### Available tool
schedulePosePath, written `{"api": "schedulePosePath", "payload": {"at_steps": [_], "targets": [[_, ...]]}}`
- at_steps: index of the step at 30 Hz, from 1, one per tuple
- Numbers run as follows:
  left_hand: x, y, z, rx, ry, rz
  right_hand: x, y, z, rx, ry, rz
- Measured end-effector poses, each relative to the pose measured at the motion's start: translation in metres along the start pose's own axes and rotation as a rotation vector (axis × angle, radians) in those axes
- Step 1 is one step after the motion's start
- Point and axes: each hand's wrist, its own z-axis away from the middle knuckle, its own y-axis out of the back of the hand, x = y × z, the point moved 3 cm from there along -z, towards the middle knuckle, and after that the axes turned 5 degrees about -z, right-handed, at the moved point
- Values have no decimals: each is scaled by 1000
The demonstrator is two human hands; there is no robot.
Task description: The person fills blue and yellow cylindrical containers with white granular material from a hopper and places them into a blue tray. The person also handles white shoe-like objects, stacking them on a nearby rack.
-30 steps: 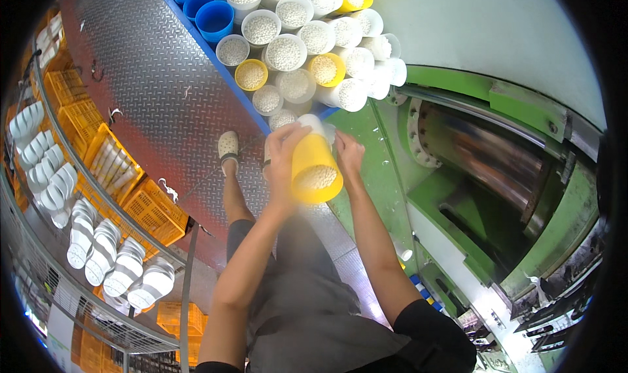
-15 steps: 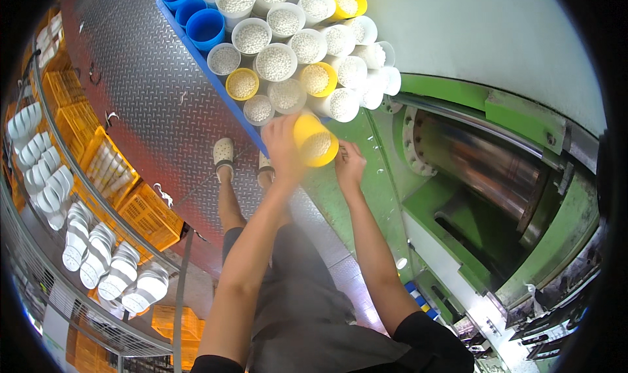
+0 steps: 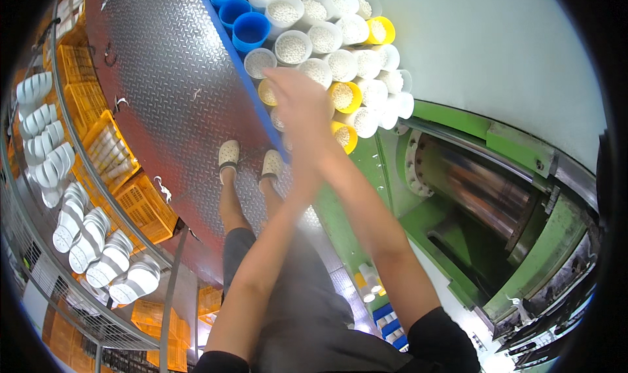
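Observation:
My two forearms cross over the near corner of a crowd of cups, and both hands are smeared by motion. My right hand (image 3: 297, 92) reaches up and left over the cups, above a small yellow cup (image 3: 266, 92) of white pellets. My left hand (image 3: 306, 157) sits under or against the right wrist, its fingers hidden. Whether either hand holds anything cannot be made out. Just right of the wrists, a yellow cup (image 3: 353, 141) of white pellets stands at the near end of the group, below another yellow cup (image 3: 356, 98) and a white cup (image 3: 366, 122).
Blue cups (image 3: 251, 32) line the left side of the group, by a blue edge (image 3: 229, 49). A green machine with a shiny roller (image 3: 481, 177) stands at the right. At the left are orange crates (image 3: 140, 209) and a rack with white slippers (image 3: 101, 255). Below lies patterned metal floor (image 3: 163, 66).
The yellow cup that was between my hands now stands among the others, out of their hold. My right hand has swung left across my left one. The view has shifted a little.

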Motion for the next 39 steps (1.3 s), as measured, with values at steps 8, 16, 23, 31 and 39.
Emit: {"api": "schedulePosePath", "payload": {"at_steps": [8, 16, 23, 31, 39], "targets": [[-6, 101, 49, -6, -117, -255, 86, -119, -28, -337, -259, 504], [-69, 181, 108, 25, 134, -313, 90, -122, -22, -149, -168, 626], [-69, 226, 80, -103, 118, -385, 67, -116, -8, 12, -261, 438], [-18, 204, -30, -2, -158, -312, -17, -23, 112, 268, -374, 102], [73, 125, -122, -91, -606, -459, 129, 24, 269, 455, -981, 283]]}}
